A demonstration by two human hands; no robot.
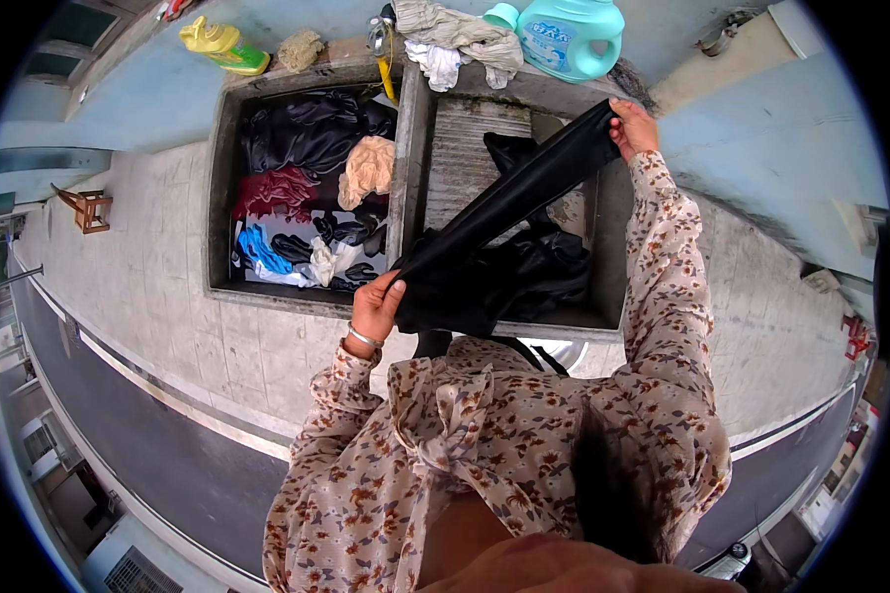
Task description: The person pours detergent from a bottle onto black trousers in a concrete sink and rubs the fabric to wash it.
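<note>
A black garment (512, 198) is pulled taut on a slant between my two hands. My left hand (374, 310) is closed on its near end, by the front of the divider. At the far right rim my right hand (634, 131) pinches the other end. Its kind cannot be made out; it looks like a sleeve or trouser leg. Below the stretched length lies the right basin (613, 282) of a concrete sink, with a ridged washboard slab (457, 138). More black cloth (544, 267) is bunched in that basin; whether it belongs to the same garment is unclear.
Soaking clothes fill much of the left basin (220, 188): black, dark red, peach, blue and white pieces. Along the back ledge are a yellow bottle (223, 45), a tap (378, 38), a crumpled cloth (457, 32) and a teal detergent jug (564, 40). A wooden stool (89, 210) stands far left.
</note>
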